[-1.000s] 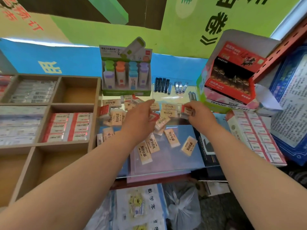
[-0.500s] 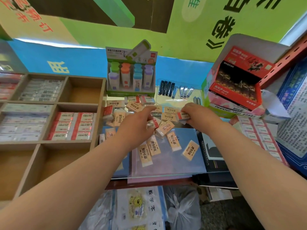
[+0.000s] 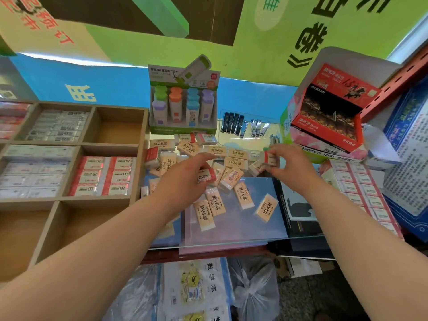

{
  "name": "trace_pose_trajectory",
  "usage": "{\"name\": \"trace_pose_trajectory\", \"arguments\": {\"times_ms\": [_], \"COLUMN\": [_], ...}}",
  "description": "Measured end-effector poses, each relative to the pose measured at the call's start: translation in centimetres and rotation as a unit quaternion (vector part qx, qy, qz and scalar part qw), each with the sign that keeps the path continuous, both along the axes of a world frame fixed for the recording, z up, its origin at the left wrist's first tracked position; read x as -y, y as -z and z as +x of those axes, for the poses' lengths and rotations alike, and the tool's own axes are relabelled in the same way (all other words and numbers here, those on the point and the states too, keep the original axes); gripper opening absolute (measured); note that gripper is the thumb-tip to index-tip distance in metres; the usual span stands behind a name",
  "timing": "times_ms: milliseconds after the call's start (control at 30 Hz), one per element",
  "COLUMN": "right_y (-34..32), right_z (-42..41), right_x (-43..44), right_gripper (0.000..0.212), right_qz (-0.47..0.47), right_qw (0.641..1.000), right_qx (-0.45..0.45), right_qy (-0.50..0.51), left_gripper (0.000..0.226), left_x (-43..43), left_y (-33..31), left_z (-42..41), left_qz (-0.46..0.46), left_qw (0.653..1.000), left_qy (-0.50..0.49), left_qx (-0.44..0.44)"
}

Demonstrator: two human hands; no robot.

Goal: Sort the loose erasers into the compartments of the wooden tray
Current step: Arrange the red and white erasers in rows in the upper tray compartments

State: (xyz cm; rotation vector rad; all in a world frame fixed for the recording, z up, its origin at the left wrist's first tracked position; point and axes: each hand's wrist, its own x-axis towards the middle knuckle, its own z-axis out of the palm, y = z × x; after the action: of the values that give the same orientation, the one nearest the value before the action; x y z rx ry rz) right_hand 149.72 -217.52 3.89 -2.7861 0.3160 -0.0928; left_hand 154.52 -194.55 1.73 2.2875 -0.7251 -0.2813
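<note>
A shop's glass counter [image 3: 266, 228] runs under green and blue posters, and most of the loose erasers [image 3: 236, 154] lie scattered across its middle, cream ones mixed with a few red-banded ones. One red 2B eraser [image 3: 206, 176] is up off the glass in the left hand [image 3: 185, 179], thumb and curled fingers closed round it, its long axis roughly left to right with the label facing up. A second red-banded eraser [image 3: 269, 158] is pinched between the thumb and fingertips of the right hand [image 3: 289, 163], farther right and toward the back of the pile. The wooden tray [image 3: 139, 135] stands just left of the pile, and its middle compartment [image 3: 104, 174] already holds rows of matching red 2B erasers, also laid left to right. That compartment lies left of both hands and the left hand is clearly nearer, so its eraser probably needs only a short sideways carry with little turning; the right hand's piece would have to cross the whole pile. Behind the pile stand a sharpener display box [image 3: 183, 107] and nail clippers [image 3: 243, 126].
</note>
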Motion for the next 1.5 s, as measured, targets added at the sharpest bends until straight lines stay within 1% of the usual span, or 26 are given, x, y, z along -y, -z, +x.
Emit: {"name": "trace_pose_trajectory", "arguments": {"times_ms": [33,100,167,233,300,467,500,567,633,700,767,800,867,900,1000,1067,1133,1200,1233,1300,1367,1433,1500], "right_y": [0.0,0.0,0.2,0.4,0.3,-0.7,-0.9,-1.3,-2.0,-2.6,-3.3,-3.6,-4.5,-4.8,-5.2,-4.8,-4.1,-3.3,-2.9,-2.1,-1.4,-1.2,-1.3], "right_z": [-0.1,-0.2,0.0,0.2,0.4,0.4,0.2,0.0,-0.1,0.3,0.8,1.2,2.1,2.5,4.3,5.5,6.9,8.1,8.7,9.5,10.0,10.2,10.0], "right_x": [0.1,0.0,-0.6,-1.4,-1.9,-2.5,-2.7,-3.4,-4.6,-6.3,-8.8,-10.6,-14.6,-16.7,-23.4,-27.6,-31.5,-34.9,-36.2,-38.1,-38.7,-38.7,-38.5], "right_gripper": [0.029,0.032,0.037,0.038,0.039,0.031,0.030,0.025,0.020,0.026,0.030,0.029,0.016,0.013,0.018,0.018,0.029,0.031,0.030,0.028,0.030,0.031,0.031], "right_qz": [0.019,0.013,-0.017,-0.067,-0.111,-0.163,-0.149,-0.078,-0.020,-0.006,-0.020,-0.013,0.037,0.057,0.091,0.116,0.135,0.158,0.158,0.128,0.099,0.081,0.076], "right_qw": [1.000,0.999,0.996,0.991,0.986,0.970,0.972,0.983,0.988,0.990,0.992,0.993,0.993,0.990,0.983,0.980,0.978,0.973,0.972,0.975,0.979,0.981,0.980], "right_qx": [-0.002,-0.029,-0.060,-0.072,-0.080,-0.157,-0.160,-0.154,-0.151,-0.140,-0.120,-0.104,-0.076,-0.070,-0.048,-0.037,-0.031,-0.027,-0.025,-0.026,-0.022,-0.014,-0.025], "right_qy": [0.007,-0.018,-0.065,-0.094,-0.099,-0.088,-0.082,-0.059,-0.026,-0.010,-0.028,-0.046,-0.084,-0.105,-0.151,-0.156,-0.156,-0.165,-0.172,-0.181,-0.177,-0.174,-0.182], "left_gripper": [0.055,0.055,0.055,0.054,0.053,0.054,0.056,0.060,0.062,0.060,0.056,0.055,0.054,0.053,0.053,0.052,0.052,0.054,0.054,0.051,0.038,0.019,0.010], "left_x": [-0.1,-0.3,-0.6,-1.1,-2.0,-5.9,-7.3,-10.7,-14.8,-18.8,-22.2,-23.8,-26.8,-28.1,-31.3,-32.6,-33.3,-33.6,-33.6,-33.6,-33.4,-33.2,-32.8], "left_y": [0.0,-0.2,-0.4,-0.8,-1.2,-3.0,-3.5,-4.1,-4.4,-4.5,-4.5,-4.5,-4.5,-4.4,-4.1,-4.1,-4.2,-4.3,-4.3,-4.3,-4.3,-4.3,-4.2], "left_z": [0.0,-0.1,-0.3,-0.6,-0.9,-1.7,-2.0,-2.5,-2.9,-2.7,-2.1,-1.6,-0.7,-0.4,0.7,1.5,2.5,3.3,3.8,4.9,5.9,6.7,7.2], "left_qz": [-0.003,-0.009,-0.017,-0.027,-0.042,-0.069,-0.072,-0.067,-0.048,-0.029,-0.012,-0.005,-0.002,-0.001,0.023,0.027,0.024,0.018,0.022,0.051,0.091,0.131,0.164], "left_qw": [1.000,1.000,1.000,1.000,0.999,0.997,0.997,0.995,0.992,0.987,0.982,0.979,0.974,0.970,0.962,0.963,0.967,0.972,0.975,0.981,0.983,0.983,0.981], "left_qy": [-0.003,-0.004,-0.003,0.000,0.000,-0.032,-0.038,-0.063,-0.108,-0.154,-0.188,-0.202,-0.225,-0.239,-0.271,-0.265,-0.252,-0.236,-0.222,-0.189,-0.159,-0.130,-0.105], "left_qx": [-0.003,-0.007,-0.005,-0.004,-0.004,0.013,0.020,0.039,0.040,0.033,0.031,0.030,0.035,0.040,0.041,0.035,0.024,0.004,-0.004,-0.013,-0.017,-0.018,-0.022]}}
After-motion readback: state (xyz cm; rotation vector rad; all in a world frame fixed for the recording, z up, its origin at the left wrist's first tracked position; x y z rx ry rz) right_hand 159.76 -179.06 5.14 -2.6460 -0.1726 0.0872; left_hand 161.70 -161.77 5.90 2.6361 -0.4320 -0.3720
